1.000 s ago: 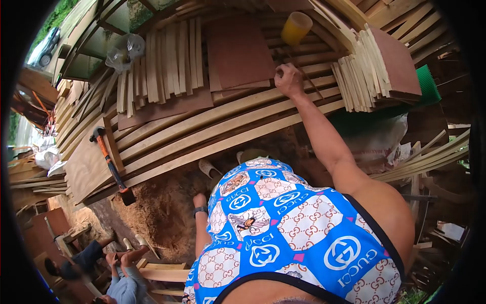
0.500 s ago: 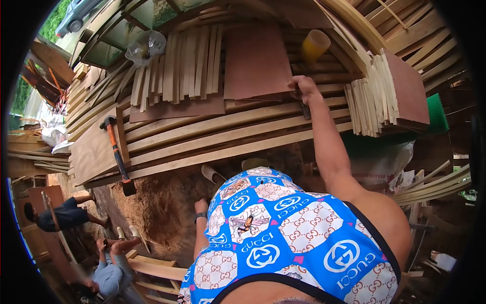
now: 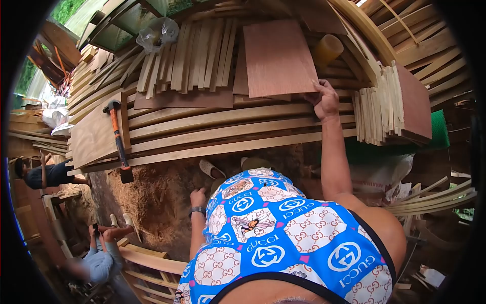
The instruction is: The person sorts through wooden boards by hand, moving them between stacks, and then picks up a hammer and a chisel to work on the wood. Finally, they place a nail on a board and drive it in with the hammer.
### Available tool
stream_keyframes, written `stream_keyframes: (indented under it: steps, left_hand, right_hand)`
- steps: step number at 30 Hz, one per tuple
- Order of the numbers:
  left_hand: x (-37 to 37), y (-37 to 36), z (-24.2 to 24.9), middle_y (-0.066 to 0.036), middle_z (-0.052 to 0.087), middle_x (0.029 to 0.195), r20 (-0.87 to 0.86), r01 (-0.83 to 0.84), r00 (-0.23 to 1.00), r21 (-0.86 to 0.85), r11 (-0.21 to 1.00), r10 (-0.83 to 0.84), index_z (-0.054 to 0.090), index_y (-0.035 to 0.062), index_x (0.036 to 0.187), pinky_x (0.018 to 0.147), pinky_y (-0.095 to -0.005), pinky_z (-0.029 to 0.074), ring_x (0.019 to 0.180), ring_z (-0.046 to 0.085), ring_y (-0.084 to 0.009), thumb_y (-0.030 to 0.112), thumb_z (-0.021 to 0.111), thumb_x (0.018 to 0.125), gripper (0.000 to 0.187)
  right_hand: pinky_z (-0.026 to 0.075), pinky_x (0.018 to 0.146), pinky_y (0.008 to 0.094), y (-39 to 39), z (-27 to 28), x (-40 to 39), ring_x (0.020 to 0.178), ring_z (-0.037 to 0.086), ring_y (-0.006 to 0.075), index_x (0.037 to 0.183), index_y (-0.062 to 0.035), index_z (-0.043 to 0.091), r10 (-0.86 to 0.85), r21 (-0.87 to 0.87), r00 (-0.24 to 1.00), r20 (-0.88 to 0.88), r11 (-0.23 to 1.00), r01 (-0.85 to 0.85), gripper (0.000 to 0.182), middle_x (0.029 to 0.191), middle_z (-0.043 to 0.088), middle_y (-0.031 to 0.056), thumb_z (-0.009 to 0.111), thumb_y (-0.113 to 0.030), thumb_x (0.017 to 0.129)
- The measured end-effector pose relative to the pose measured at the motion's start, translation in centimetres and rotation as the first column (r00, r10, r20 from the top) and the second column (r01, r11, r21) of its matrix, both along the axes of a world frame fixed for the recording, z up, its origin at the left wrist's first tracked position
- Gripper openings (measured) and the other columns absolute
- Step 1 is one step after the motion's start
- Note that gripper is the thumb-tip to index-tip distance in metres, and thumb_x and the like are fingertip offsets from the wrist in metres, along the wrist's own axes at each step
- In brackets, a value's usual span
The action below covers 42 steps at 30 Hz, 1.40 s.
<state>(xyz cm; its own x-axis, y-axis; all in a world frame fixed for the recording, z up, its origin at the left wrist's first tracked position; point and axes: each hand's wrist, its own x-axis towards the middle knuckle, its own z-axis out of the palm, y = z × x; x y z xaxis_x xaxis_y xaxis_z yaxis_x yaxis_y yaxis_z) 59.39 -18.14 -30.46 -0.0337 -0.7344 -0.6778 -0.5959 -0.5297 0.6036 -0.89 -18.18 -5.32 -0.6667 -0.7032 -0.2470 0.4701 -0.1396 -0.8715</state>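
My right hand (image 3: 325, 100) is closed on the near right corner of a reddish-brown plywood sheet (image 3: 280, 58). The sheet is tilted, its near edge raised over another brown panel (image 3: 241, 76). My left hand (image 3: 198, 197), wearing a dark wristband, hangs low beside my body. Its fingers look curled, and nothing shows in them. Left of the sheet, several thin wooden strips (image 3: 200, 55) lie side by side on a brown board (image 3: 185, 100). A yellowish cup-shaped container (image 3: 328, 49) stands just beyond my right hand.
A hammer (image 3: 117, 137) with an orange and black handle lies on a plywood piece (image 3: 96, 137) at left. Stacked strips beside a panel (image 3: 416, 104) stand at right. Long planks (image 3: 228, 126) form the work surface. Sawdust (image 3: 152, 202) covers the floor. Two people (image 3: 98, 258) are at lower left.
My right hand has raised the plywood sheet's near edge and shifted it right, exposing the panel beneath. My left hand stays low. The person at far left has moved, and the view has shifted slightly.
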Motion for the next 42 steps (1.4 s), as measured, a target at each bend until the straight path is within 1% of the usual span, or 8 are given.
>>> stream_keyframes:
  steps: [3,7,13,20,24,28,33,42]
  left_hand:
    - [-4.8,-2.5,8.3,-0.007,0.07,0.084,-0.332,-0.249,0.902,0.122,0.961,0.276,0.069,-0.0002,0.109,0.053,-0.0321,0.049,0.066,0.063,-0.0133,0.027,0.068,0.097,0.03]
    - [-8.4,-6.1,18.2,-0.011,0.071,0.111,-0.773,-0.178,0.605,0.104,0.979,0.192,0.062,0.0031,0.126,0.078,-0.0326,0.056,0.088,0.068,-0.0164,0.037,0.056,0.105,0.04]
    - [-10.5,-9.4,26.0,-0.016,0.065,0.126,-0.953,-0.423,0.243,0.065,0.904,0.182,0.053,0.002,0.136,0.095,-0.0386,0.054,0.11,0.066,-0.0238,0.049,0.045,0.107,0.056]
    - [-4.9,-8.9,24.9,-0.016,0.063,0.129,-0.817,-0.791,0.417,-0.11,0.602,0.398,0.054,-0.0024,0.132,0.101,-0.0424,0.052,0.114,0.064,-0.0292,0.027,0.051,0.105,0.04]
    - [3.2,-9.0,24.2,-0.017,0.06,0.137,-0.868,-0.833,0.144,0.153,0.532,0.475,0.05,-0.0026,0.14,0.107,-0.047,0.048,0.123,0.06,-0.0332,0.032,0.05,0.106,0.049]
    - [7.6,-10.6,27.0,-0.016,0.058,0.139,-0.837,-0.924,0.144,0.078,0.375,0.527,0.05,-0.0014,0.141,0.111,-0.0485,0.043,0.125,0.057,-0.0348,0.033,0.056,0.103,0.051]
    - [8.9,-11.4,27.2,-0.015,0.062,0.134,-0.845,-0.963,0.201,-0.077,0.26,0.495,0.053,0.0002,0.138,0.105,-0.0474,0.047,0.121,0.059,-0.0313,0.03,0.059,0.103,0.046]
    - [7.9,-13.0,27.1,-0.013,0.064,0.13,-0.864,-0.952,0.182,-0.035,0.303,0.47,0.055,0.0003,0.136,0.101,-0.0451,0.05,0.115,0.062,-0.0298,0.026,0.059,0.102,0.043]
  right_hand:
    - [0.063,0.079,0.0426,0.9,0.6,2.5,0.092,0.071,0.0239,0.111,-0.005,0.056,0.045,-0.066,0.999,0.009,0.997,-0.044,0.014,0.104,0.067,0.0107,0.058,-0.009,0.098]
    - [0.062,0.079,0.042,-0.1,-0.2,7.4,0.091,0.072,0.0214,0.108,-0.0059,0.057,0.287,-0.185,0.957,0.048,0.944,-0.274,0.009,0.1,0.07,0.0091,0.058,-0.008,0.1]
    - [0.062,0.076,0.0369,-3.2,0.0,17.6,0.086,0.071,0.0183,0.108,-0.0058,0.06,0.597,-0.221,0.749,0.287,0.802,-0.555,0.01,0.098,0.069,0.008,0.061,-0.012,0.1]
    - [0.059,0.076,0.0304,-5.1,-2.6,21.8,0.084,0.07,0.0143,0.115,-0.0073,0.063,0.733,-0.021,0.648,0.206,0.666,-0.746,0.025,0.1,0.069,0.0057,0.067,-0.027,0.1]
    - [0.057,0.069,0.0269,-7.4,-3.8,19.3,0.08,0.069,0.0143,0.115,-0.0036,0.064,0.684,0.237,0.722,0.1,0.689,-0.685,0.031,0.099,0.071,0.0081,0.071,-0.028,0.098]
    - [0.058,0.071,0.0299,-12.0,-6.2,16.9,0.081,0.071,0.0181,0.118,0.0012,0.063,0.622,0.302,0.77,-0.139,0.768,-0.565,0.033,0.101,0.072,0.0117,0.069,-0.02,0.094]
    - [0.057,0.086,0.0413,-15.3,-7.6,11.9,0.098,0.07,0.0335,0.129,0.0016,0.059,0.464,0.493,0.346,-0.815,0.87,-0.005,0.052,0.11,0.068,0.0227,0.07,-0.021,0.084]
    - [0.047,0.108,0.0486,-11.5,-10.3,3.1,0.123,0.056,0.0492,0.138,0.002,0.056,0.482,0.553,0.335,-0.81,0.818,0.158,0.066,0.132,0.058,0.0344,0.062,-0.017,0.075]
